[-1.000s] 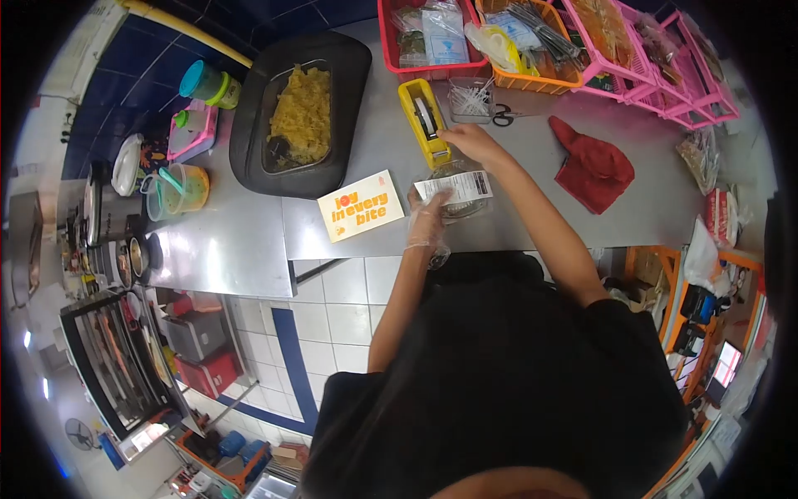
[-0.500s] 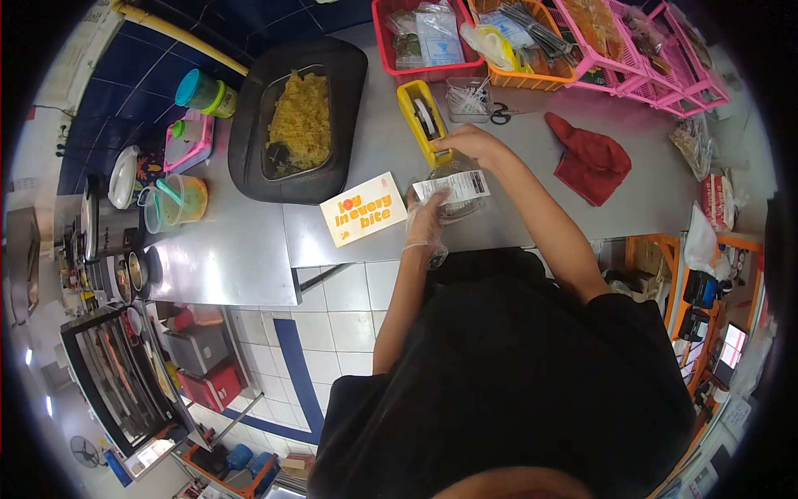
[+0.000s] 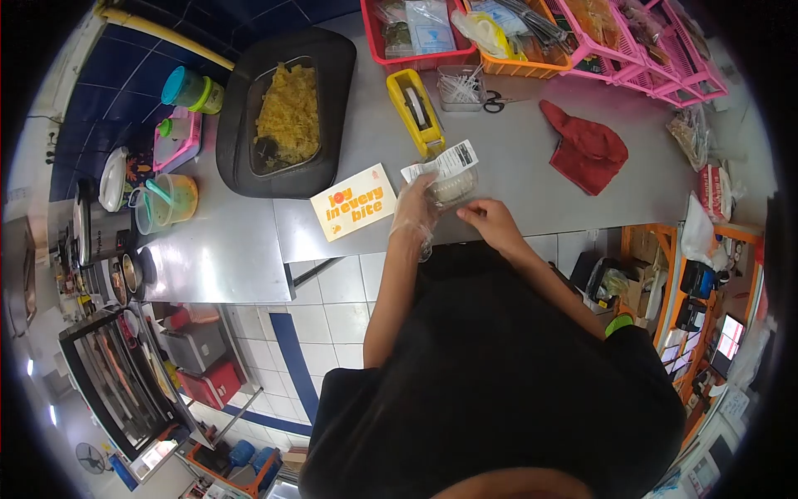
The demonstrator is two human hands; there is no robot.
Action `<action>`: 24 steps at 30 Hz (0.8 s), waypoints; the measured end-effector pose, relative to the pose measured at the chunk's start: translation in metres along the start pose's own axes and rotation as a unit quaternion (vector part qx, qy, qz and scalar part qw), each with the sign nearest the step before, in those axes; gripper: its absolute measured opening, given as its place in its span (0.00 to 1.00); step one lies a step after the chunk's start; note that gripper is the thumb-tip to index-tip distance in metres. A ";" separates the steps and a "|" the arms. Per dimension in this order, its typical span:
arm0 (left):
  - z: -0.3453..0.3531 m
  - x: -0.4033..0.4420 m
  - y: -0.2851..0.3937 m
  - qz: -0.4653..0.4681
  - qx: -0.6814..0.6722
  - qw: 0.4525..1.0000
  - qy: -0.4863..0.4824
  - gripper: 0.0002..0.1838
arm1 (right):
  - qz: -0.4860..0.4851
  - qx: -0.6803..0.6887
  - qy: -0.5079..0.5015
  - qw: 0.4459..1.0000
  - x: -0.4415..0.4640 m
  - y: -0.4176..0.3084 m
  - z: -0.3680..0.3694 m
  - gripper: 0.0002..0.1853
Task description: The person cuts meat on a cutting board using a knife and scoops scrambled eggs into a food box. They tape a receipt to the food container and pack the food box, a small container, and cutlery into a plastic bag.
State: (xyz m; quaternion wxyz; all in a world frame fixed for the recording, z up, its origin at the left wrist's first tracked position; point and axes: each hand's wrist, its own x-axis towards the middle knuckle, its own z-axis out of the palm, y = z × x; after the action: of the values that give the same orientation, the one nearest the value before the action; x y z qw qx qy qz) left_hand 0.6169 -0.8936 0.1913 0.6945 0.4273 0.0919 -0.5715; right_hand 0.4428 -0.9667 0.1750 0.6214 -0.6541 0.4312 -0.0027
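A clear plastic container (image 3: 455, 190) with a white printed slip (image 3: 449, 162) across its top is at the counter's front part. My left hand (image 3: 416, 204), in a clear plastic glove, grips the container's left side, its thumb on the slip. Bare, my right hand (image 3: 489, 221) is by the container's lower right edge, finger and thumb pinched together; whatever they hold is too small to name. Just behind the container stands a yellow tape dispenser (image 3: 414, 112). A card (image 3: 353, 202) reading "joy in every bite" lies left of my left hand.
A tray of yellow food (image 3: 288, 116) sits at the left in a black holder. Along the back are a red basket (image 3: 420, 58), an orange basket (image 3: 519, 66) and pink baskets (image 3: 640, 71). Scissors (image 3: 494, 103) and a red cloth (image 3: 587, 148) lie to the right.
My right hand has left the tape dispenser and come down to the container's lower right edge. The container and slip, with my left hand, have turned and the slip now slants up to the right.
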 end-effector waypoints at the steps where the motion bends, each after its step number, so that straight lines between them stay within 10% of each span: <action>1: -0.003 0.003 -0.001 -0.001 0.001 1.000 0.001 0.35 | -0.082 -0.038 0.066 0.994 0.010 0.003 0.003 0.18; 8: -0.022 0.028 -0.009 -0.011 0.017 1.000 -0.012 0.30 | -0.282 -0.270 0.265 0.882 0.016 0.006 0.000 0.18; 14: -0.021 0.030 -0.014 -0.007 0.031 0.999 -0.009 0.28 | -0.425 -0.327 0.246 0.807 0.031 0.011 -0.022 0.18; 24: -0.013 0.017 -0.012 -0.023 0.038 0.999 -0.018 0.27 | -0.351 -0.318 0.255 0.843 0.041 0.020 -0.046 0.14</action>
State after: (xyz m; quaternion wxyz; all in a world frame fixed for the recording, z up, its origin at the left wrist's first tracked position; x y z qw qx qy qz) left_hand 0.6171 -0.8966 0.1667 0.6663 0.4405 0.0670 -0.5979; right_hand 0.4325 -1.0238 0.1475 0.2049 -0.8999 0.2933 -0.2494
